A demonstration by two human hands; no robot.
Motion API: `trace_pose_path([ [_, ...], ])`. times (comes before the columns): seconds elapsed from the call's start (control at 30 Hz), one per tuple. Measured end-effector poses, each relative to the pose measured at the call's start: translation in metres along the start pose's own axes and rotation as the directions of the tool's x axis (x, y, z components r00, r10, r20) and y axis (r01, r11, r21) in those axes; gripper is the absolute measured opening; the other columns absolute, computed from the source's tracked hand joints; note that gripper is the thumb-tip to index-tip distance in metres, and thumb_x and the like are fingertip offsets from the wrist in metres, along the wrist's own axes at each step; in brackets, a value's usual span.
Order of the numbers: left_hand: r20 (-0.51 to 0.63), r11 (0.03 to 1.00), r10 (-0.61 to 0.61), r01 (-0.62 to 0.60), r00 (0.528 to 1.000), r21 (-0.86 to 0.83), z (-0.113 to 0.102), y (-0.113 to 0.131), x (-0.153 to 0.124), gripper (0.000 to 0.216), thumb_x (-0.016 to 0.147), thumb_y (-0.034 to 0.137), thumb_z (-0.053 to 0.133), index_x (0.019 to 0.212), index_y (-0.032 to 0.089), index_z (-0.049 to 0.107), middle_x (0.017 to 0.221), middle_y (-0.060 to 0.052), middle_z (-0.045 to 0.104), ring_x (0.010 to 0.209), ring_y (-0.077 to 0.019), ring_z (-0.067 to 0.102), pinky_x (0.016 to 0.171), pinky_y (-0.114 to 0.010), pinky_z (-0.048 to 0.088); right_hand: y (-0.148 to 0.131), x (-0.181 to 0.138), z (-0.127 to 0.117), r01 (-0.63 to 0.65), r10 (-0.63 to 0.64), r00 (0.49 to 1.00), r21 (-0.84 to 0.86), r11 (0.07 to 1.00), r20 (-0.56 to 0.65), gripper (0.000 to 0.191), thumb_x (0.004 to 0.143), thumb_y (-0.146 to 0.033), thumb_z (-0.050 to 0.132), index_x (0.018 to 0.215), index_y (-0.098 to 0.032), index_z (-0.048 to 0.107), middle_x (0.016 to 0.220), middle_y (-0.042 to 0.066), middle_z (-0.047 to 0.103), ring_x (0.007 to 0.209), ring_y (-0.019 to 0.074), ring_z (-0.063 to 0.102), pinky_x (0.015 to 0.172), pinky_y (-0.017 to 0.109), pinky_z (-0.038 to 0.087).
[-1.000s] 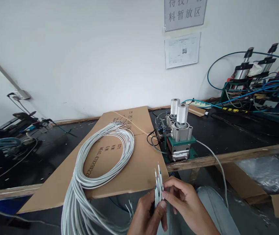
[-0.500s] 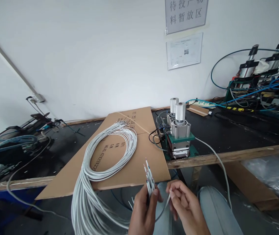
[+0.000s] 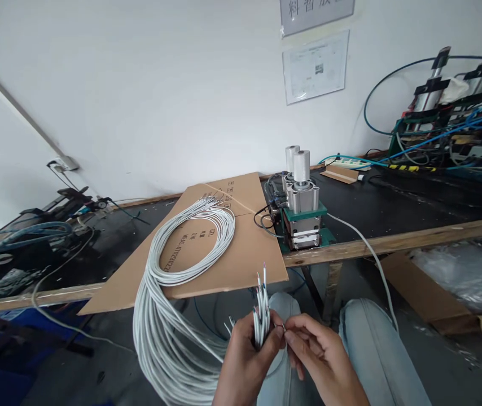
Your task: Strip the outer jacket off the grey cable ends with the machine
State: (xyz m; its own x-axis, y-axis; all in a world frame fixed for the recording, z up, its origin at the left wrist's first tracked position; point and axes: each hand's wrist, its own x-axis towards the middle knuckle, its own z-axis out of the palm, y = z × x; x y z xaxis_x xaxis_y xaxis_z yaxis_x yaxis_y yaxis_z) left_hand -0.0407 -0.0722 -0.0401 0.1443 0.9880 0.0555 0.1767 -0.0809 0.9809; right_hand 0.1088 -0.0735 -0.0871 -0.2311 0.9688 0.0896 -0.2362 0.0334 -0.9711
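My left hand [image 3: 252, 344] is closed round a bundle of white cables [image 3: 261, 310], whose cut ends point up with small coloured cores showing at some tips. My right hand [image 3: 315, 347] pinches the end of a single cable [image 3: 284, 327] between thumb and fingertips, right beside the left thumb. The fingertips of both hands meet at that end, and its tip is too small to make out clearly. From the left, a big coil of white cable [image 3: 156, 276] lies on flat cardboard [image 3: 241, 265] and hangs over its front edge toward my hands.
A small pneumatic press [image 3: 304, 208] with two knurled cylinders stands on the black bench [image 3: 376, 208], right of the cardboard. More machines [image 3: 444, 107] with blue hoses sit at the far right. Other equipment [image 3: 21, 242] is on the left. Below lie an open carton [image 3: 423, 299] and my knees.
My right hand has moved left with the single cable end, up against my left hand. The camera view has tilted downward. My left hand keeps its grip on the bundle.
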Motion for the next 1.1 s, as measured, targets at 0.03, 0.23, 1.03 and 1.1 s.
trace_pose_path([
  [0.03, 0.016, 1.0, 0.002, -0.002, 1.0, -0.012, 0.0, 0.001, -0.001, 0.03, 0.09, 0.043, 0.065, 0.082, 0.014, 0.062, 0.066, 0.002, 0.052, 0.062, -0.0124, 0.042, 0.059, -0.022, 0.036, -0.002, -0.001, -0.001, -0.003, 0.003, 1.0, -0.001, 1.0, 0.027, 0.043, 0.094, -0.06, 0.059, 0.086, -0.018, 0.065, 0.059, -0.004, 0.049, 0.052, 0.0119, 0.045, 0.05, 0.024, 0.036],
  [0.23, 0.1, 0.999, -0.03, 0.031, 0.995, -0.009, -0.005, 0.002, -0.004, 0.019, 0.088, 0.033, 0.062, 0.081, 0.016, 0.057, 0.062, 0.003, 0.053, 0.057, -0.0114, 0.039, 0.055, -0.022, 0.033, -0.014, -0.002, -0.002, 0.001, 0.001, 0.992, -0.013, 1.0, 0.126, 0.046, 0.097, -0.058, 0.055, 0.08, -0.016, 0.064, 0.057, -0.006, 0.043, 0.05, 0.0105, 0.041, 0.05, 0.024, 0.032],
  [1.03, 0.038, 0.987, -0.008, 0.002, 0.999, 0.162, 0.0, 0.012, -0.003, 0.009, 0.069, 0.009, 0.052, 0.066, 0.018, 0.052, 0.058, 0.007, 0.04, 0.056, -0.0087, 0.032, 0.05, -0.02, 0.028, -0.017, -0.013, -0.007, 0.353, -0.346, 0.932, -0.484, 0.801, 0.107, 0.027, 0.101, -0.029, 0.05, 0.079, -0.023, 0.064, 0.063, 0.0, 0.058, 0.051, 0.0143, 0.055, 0.051, 0.023, 0.044],
  [1.1, 0.041, 0.993, -0.007, 0.002, 0.999, 0.115, 0.001, 0.011, -0.003, 0.009, 0.075, 0.01, 0.056, 0.069, 0.017, 0.056, 0.06, 0.006, 0.045, 0.057, -0.009, 0.036, 0.052, -0.019, 0.031, -0.013, -0.013, -0.007, 0.335, -0.34, 0.938, -0.44, 0.833, 0.07, 0.025, 0.1, -0.03, 0.052, 0.081, -0.023, 0.065, 0.061, -0.001, 0.058, 0.051, 0.0147, 0.056, 0.051, 0.023, 0.045],
])
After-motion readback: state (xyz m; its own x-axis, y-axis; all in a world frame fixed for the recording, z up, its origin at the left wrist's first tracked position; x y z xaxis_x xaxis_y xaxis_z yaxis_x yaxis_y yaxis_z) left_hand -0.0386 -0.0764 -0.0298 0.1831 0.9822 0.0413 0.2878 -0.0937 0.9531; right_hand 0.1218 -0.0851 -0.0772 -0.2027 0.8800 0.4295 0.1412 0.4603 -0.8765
